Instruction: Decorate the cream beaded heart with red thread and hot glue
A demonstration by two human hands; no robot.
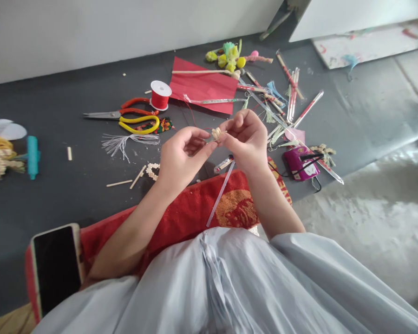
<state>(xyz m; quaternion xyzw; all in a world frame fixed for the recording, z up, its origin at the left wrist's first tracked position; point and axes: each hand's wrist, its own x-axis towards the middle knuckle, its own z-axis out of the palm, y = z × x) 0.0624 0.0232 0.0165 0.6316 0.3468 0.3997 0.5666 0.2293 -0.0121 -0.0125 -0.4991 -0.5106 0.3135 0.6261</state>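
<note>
Between the fingertips of my two hands is a small cream-coloured knobbly piece (216, 134), too small to name surely. My left hand (184, 155) pinches its left side, thumb against fingers. From the right, my right hand (245, 139) grips it with thumb and forefinger, its other fingers curled. A thin red thread runs up from near the fingertips toward a red paper sheet (205, 86). Below my left hand lies a ring of cream beads (152, 171), partly hidden by the wrist. A pale glue stick (220, 197) rests on the red towel (195, 204).
Left of the paper lie a spool of red thread (160, 97), scissors (125, 115) and a white tassel (129, 141). Wrapped sticks (292, 95) and a purple box (301, 163) are at right. A phone (56, 269) lies at the near left, a teal tube (32, 157) farther left.
</note>
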